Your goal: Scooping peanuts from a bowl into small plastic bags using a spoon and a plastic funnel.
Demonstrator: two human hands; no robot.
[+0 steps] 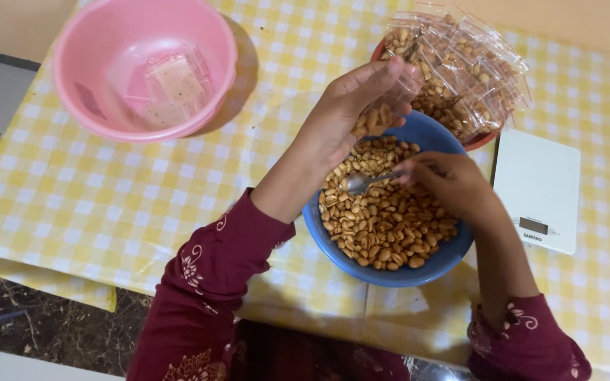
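Overhead, the right hand (440, 180) gripped a metal spoon (370, 181) over the blue bowl (418, 271) of peanuts, its long axis running 3 to 9 o'clock, scoop toward 9. At 12 o'clock, the left hand (351, 113) pinched 1 small clear bag (388, 106).

Maroon sleeves (206, 282), pale floral embroidery

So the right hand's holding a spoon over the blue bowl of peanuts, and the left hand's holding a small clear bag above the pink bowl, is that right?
Not quite. In the head view the left hand holds the small clear bag above the blue bowl of peanuts, not the pink bowl. The right hand does hold a spoon over the blue bowl.
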